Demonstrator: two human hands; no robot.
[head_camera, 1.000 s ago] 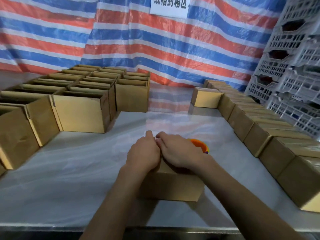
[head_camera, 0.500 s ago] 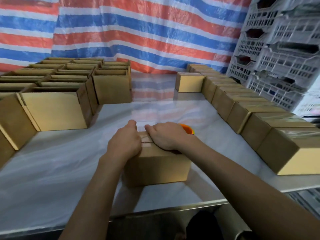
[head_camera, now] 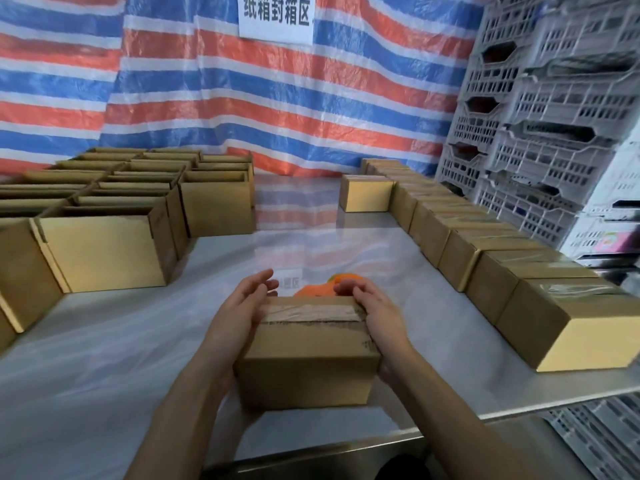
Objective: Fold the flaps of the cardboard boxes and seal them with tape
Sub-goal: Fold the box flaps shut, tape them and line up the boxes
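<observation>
Between left hand (head_camera: 242,306) and right hand (head_camera: 378,315), one taped box (head_camera: 308,365)

Both hands open, palms facing each other, bare arms reaching forward from the bottom edge.

Left hand (head_camera: 244,301) is edge-on with the palm turned toward the other hand. Its fingers (head_camera: 265,277) are near straight, slightly spread and pointing forward, thumb on the upper side. Right hand (head_camera: 374,308) roughly mirrors it, palm turned left, fingers (head_camera: 346,289) bent a bit more at the knuckles. Those tips are motion-blurred, so probably loosely curled rather than gripping. Hands are apart, at about the same height and reach. Wrists are in line with the forearms. Left forearm (head_camera: 187,403) enters from lower left and right forearm (head_camera: 450,410) from lower right, the two converging toward the hands.
</observation>
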